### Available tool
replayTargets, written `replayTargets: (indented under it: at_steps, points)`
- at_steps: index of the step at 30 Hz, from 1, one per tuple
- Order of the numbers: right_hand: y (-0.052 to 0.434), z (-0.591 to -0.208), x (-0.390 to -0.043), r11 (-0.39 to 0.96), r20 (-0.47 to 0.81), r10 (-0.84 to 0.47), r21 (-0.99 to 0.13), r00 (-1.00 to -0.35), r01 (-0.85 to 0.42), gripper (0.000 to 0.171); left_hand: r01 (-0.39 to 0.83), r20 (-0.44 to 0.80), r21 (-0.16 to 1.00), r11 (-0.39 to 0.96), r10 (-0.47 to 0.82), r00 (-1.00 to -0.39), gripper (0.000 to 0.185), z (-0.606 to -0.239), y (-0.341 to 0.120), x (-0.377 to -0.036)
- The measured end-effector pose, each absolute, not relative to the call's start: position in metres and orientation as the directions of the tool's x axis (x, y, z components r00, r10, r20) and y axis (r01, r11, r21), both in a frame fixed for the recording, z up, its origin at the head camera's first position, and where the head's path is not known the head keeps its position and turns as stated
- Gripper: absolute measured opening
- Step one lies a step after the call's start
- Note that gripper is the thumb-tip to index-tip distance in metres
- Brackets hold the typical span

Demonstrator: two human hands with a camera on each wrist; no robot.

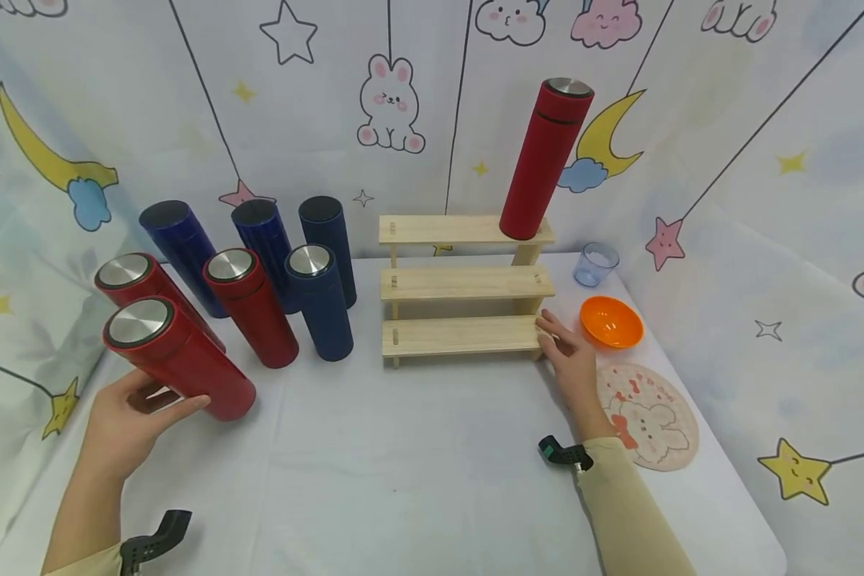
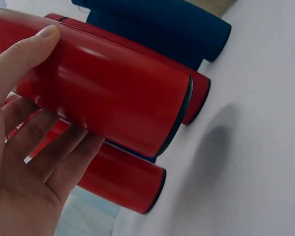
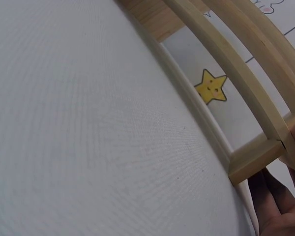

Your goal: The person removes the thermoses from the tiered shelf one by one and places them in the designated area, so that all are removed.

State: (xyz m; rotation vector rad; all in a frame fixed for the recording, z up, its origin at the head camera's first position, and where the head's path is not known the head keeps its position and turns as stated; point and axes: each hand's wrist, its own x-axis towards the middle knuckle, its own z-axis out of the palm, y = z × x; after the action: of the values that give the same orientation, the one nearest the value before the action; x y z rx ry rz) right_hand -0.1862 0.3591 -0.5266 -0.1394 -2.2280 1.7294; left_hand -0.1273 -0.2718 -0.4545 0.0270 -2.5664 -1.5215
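Note:
My left hand point(image 1: 124, 420) grips a red thermos point(image 1: 198, 364) with a silver lid, thumb on the near side and fingers around the far side. In the left wrist view this thermos point(image 2: 123, 88) is tilted, its dark-rimmed base above a shadow on the white cloth. At the other side, my right hand point(image 1: 574, 368) holds the right end of the lowest tier of a three-tier wooden rack point(image 1: 461, 336). The right wrist view shows its fingers point(image 3: 268, 201) beside the rack's foot point(image 3: 255, 164). Another red thermos point(image 1: 543, 164) stands at the right of the top tier.
Near the left hand stand two more red thermoses point(image 1: 255, 316) and several blue ones point(image 1: 322, 308). Right of the rack are a clear bluish cup point(image 1: 595, 266), an orange bowl point(image 1: 612, 324) and a round bunny mat point(image 1: 651, 424). A patterned cloth point(image 1: 432, 96) hangs behind.

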Motion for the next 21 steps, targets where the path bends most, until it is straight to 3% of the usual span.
replayTargets:
  at_steps: [21]
  points:
    - [0.357,-0.524,-0.186,0.265,0.187,0.253,-0.957,-0.949,-0.118,0.034,0.025,0.068,0.879,0.477,-0.073,-0.995,0.071,-0.484,-0.284,-0.135]
